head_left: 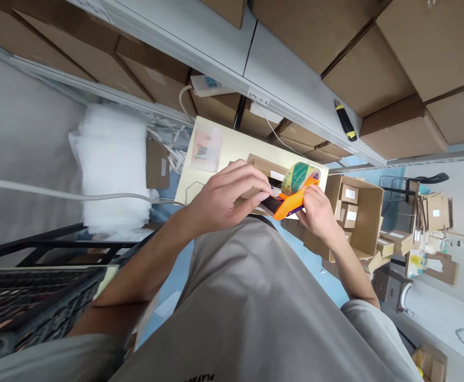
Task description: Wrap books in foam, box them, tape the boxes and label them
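Note:
My right hand (315, 207) is wrapped round the handle side of an orange tape dispenser (291, 200). A roll of packing tape (299, 178) with a green and yellow printed core sits in the dispenser. At the dispenser's dark front end, the thumb and fingertips of my left hand (232, 193) close in a pinch. Whether they also hold the tape's loose end cannot be made out. Behind my hands, a cardboard box (258, 161) with a white label lies on the pale yellow table (226, 151), partly covered by my left hand.
A shelf edge (216, 50) with cartons runs above the table, and a yellow-black utility knife (345, 121) lies on it. An open carton (365, 212) holding small boxes stands at right. White packing sheets (112, 170) hang at left, near a white cable (57, 192) and black rack (41, 307).

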`<control>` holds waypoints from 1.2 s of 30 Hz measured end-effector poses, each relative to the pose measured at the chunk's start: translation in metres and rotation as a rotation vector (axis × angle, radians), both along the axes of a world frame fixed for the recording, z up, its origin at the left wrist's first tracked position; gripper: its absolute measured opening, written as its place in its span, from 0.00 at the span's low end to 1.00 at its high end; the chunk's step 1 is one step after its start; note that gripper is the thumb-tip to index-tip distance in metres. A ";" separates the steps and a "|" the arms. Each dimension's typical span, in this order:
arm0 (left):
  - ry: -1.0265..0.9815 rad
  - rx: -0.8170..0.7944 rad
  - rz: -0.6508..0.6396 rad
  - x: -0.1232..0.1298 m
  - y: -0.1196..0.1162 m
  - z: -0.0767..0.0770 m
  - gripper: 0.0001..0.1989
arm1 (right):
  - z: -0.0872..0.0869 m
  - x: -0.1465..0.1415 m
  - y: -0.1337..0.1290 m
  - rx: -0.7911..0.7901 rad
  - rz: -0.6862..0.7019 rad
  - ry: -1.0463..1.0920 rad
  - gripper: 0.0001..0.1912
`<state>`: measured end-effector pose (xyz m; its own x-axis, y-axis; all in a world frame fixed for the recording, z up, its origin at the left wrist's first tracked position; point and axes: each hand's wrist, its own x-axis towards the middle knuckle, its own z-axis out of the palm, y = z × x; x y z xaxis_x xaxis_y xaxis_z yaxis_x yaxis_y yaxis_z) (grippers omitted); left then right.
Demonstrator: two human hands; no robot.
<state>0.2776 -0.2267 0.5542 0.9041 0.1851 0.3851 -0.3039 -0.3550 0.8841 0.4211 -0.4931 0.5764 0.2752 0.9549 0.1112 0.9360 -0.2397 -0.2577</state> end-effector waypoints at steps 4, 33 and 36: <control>-0.010 -0.007 0.022 0.000 0.000 -0.001 0.11 | -0.001 -0.001 0.003 0.022 0.019 0.003 0.09; 0.353 -0.634 0.688 0.013 -0.043 -0.136 0.21 | 0.006 0.081 0.010 -0.747 -0.161 0.781 0.35; 0.344 -0.666 0.778 0.014 -0.019 -0.156 0.18 | 0.011 0.103 0.010 -0.778 -0.199 0.821 0.37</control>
